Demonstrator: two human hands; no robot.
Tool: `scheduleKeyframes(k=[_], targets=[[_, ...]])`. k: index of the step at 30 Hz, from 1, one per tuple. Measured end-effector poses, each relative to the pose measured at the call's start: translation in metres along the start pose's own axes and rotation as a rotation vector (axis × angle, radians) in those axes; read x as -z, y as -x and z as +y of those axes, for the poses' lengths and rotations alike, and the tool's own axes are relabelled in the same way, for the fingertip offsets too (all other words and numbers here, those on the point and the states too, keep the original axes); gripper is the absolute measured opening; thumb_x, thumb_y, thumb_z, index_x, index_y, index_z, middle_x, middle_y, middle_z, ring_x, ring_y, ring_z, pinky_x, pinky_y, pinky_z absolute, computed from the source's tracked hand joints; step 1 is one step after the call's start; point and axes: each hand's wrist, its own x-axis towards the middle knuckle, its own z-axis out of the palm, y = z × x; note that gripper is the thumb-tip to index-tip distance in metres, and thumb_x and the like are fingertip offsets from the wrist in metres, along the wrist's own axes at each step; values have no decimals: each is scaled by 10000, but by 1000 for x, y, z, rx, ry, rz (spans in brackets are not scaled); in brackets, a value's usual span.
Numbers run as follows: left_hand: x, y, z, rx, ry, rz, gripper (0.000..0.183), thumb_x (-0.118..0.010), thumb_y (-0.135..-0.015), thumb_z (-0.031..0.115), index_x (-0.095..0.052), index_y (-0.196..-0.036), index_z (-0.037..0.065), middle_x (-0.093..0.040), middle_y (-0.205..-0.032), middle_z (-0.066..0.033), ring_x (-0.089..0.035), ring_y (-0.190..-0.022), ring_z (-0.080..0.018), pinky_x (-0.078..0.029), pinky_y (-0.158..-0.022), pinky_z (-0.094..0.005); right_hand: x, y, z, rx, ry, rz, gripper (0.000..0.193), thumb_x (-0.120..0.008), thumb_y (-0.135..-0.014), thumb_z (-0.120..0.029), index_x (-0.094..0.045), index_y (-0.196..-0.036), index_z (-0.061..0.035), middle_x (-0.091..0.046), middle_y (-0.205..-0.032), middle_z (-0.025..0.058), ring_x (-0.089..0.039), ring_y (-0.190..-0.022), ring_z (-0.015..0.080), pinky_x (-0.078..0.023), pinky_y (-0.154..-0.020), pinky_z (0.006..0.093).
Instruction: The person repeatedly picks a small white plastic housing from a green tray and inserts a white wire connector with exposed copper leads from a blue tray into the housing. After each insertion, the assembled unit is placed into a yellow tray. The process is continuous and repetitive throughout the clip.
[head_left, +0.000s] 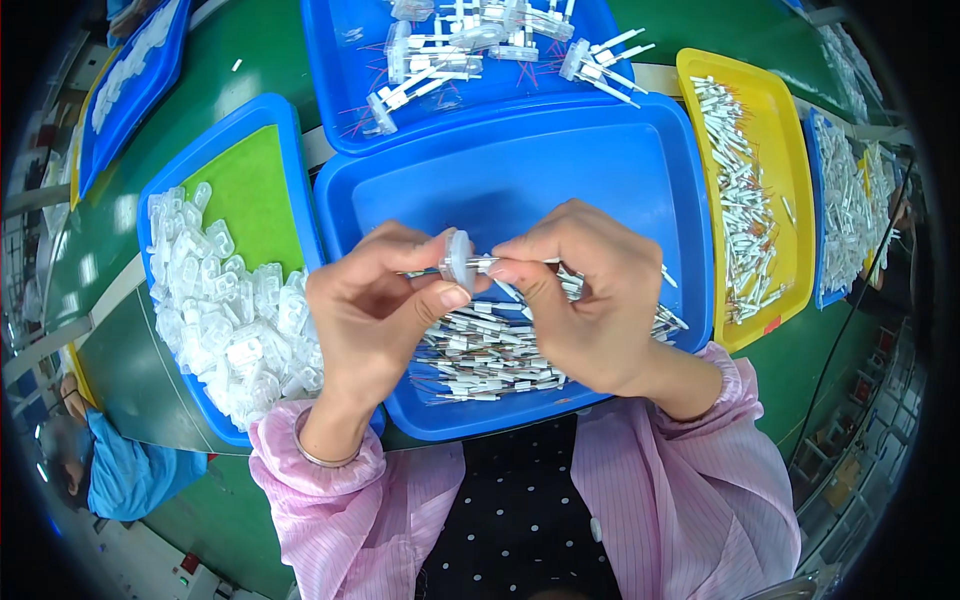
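Over the blue tray (pixel 430 185) in front of me, both hands meet at a small clear plastic piece. My left hand (pixel 365 295) pinches this rounded clear plastic piece (pixel 459 258) between thumb and fingertips. From the right, my right hand (pixel 595 295) grips a thin white-and-metal stick (pixel 487 264), its end against or inside the plastic piece; I cannot tell how deep it sits. Below the hands, a pile of similar white-and-metal sticks (pixel 490 360) lies in the near part of the tray.
Left stands a blue tray with a green bottom (pixel 255 185), holding loose clear plastic pieces (pixel 235 320). Behind, another blue tray (pixel 345 30) carries plastic pieces with sticks attached (pixel 440 60). A yellow tray (pixel 790 235) of white sticks is at right. Someone in blue (pixel 140 465) is at far left.
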Motion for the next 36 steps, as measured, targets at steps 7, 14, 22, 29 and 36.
scheduleKeyframes(k=[7,14,22,29,36], targets=[[8,1,0,-178,-140,-76,288,-657,-669,-112,-602,-943,-41,-565,-888,-135,-570,-784,-170,-484,-697,-267,-1,0,9,92,-104,-2,98,-656,-658,54,-607,-708,-15,-593,-619,84,-542,-526,171,-390,-465,258],[-1,0,7,-21,-99,-121,309,-645,-687,-100,-568,-983,-55,-578,-909,-156,-595,-855,-222,-495,-743,-308,19,7,1,217,-26,-25,141,-679,-658,18,-606,-773,-13,-573,-618,69,-523,-514,169,-383,-448,277],[7,0,19,-48,-45,108,335,-636,-758,51,-520,-1053,-56,-585,-945,-165,-596,-827,-205,-515,-727,-327,175,-20,50,-276,1096,173,127,-613,-738,-80,-634,-795,32,-624,-668,131,-609,-588,222,-471,-571,293],[-1,-1,14,45,-90,16,346,-627,-761,37,-508,-1074,-53,-589,-942,-149,-592,-824,-185,-517,-724,-322,253,-4,132,-692,1079,158,207,-628,-665,-216,-643,-690,-11,-608,-667,197,-613,-677,322,-476,-636,388],[-3,-8,17,112,212,35,430,-570,-799,50,-415,-1188,-48,-578,-954,-139,-596,-827,-228,-497,-741,-333,267,-6,139,-79,1084,617,129,-554,-827,-152,-583,-814,-27,-640,-747,93,-619,-685,190,-465,-649,287]])
